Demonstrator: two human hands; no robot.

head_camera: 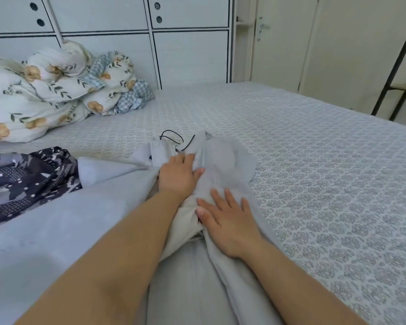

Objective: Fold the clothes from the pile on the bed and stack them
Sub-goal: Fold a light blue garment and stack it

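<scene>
Head view: grey garment (223, 160) under both hands' fingers (230, 200).

Two bare forearms reach in from the bottom edge, with no sleeve on either. The left hand (177, 175) and the right hand (227, 222) are bare too, without gloves, and the fingernails are short and plain.

Pale grey drawstring garment (223, 165) lies crumpled on the bed (326, 184); a dark patterned garment (26, 181) lies left.
</scene>
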